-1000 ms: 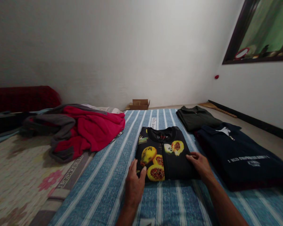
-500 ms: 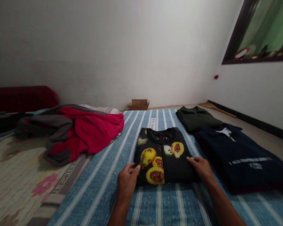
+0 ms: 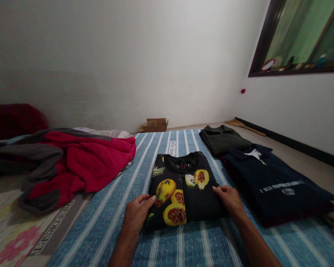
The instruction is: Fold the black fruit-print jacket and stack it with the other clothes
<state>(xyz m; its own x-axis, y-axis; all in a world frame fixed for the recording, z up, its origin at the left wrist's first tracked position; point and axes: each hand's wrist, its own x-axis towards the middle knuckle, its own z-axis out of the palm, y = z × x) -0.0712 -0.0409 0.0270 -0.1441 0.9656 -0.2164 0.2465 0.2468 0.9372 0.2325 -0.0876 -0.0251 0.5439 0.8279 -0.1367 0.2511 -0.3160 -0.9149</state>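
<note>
A folded black jacket (image 3: pixel 204 202) with a yellow papaya print lies in front of me, its collar pointing away. My left hand (image 3: pixel 135 213) pinches its left edge, thumb on top and the other fingers partly hidden beneath. On the opposite edge my right hand (image 3: pixel 229 200) is closed in the same way, thumb over the cloth. Under the jacket is a blue sheet with white stripes (image 3: pixel 100 215). Close by on the right lies a folded navy top (image 3: pixel 278 181) with a zip collar and white lettering.
A folded dark green garment (image 3: pixel 225 139) lies behind the navy one. To the left, a crumpled red and grey garment (image 3: pixel 97 159) spreads over a floral cover (image 3: pixel 11 218). An opened cardboard box (image 3: pixel 156 125) stands by the far wall, and a window (image 3: pixel 300 37) is at upper right.
The view has swung slightly right, so things appear further left. Both hands keep their hold on the jacket's edges, and its near left corner sits a little closer to me.
</note>
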